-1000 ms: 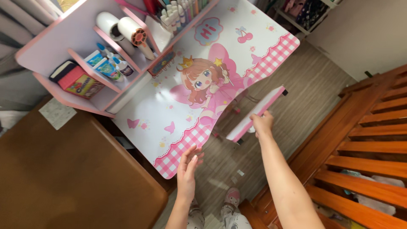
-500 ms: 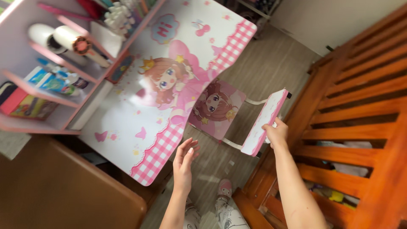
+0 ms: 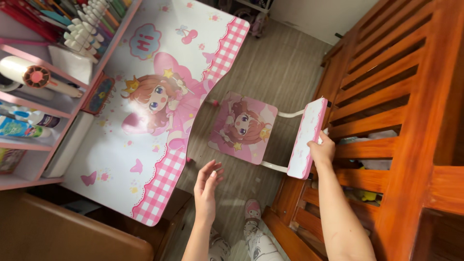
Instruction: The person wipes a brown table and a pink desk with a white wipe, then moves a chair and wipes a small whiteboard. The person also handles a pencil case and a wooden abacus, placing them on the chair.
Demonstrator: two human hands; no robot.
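I see a blue-and-green labelled bottle (image 3: 19, 126) lying on the left shelf, with a colourful box (image 3: 9, 158) (partly cut off) below it.

One pink bench (image 3: 145, 159); one little pink chair (image 3: 244, 128); two hands, left hand (image 3: 207, 186) and right hand (image 3: 322, 151); one wooden bed (image 3: 386, 96); two slippers (image 3: 252, 211).

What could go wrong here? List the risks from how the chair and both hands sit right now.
1. The right hand grips the chair by its backrest, which sits close against the wooden bed frame; the fingers could get pinched between them.
2. The left hand hangs open, touching nothing, so the chair is held one-handed and might twist or tip.
3. The person's feet are near the chair legs, which could catch them.
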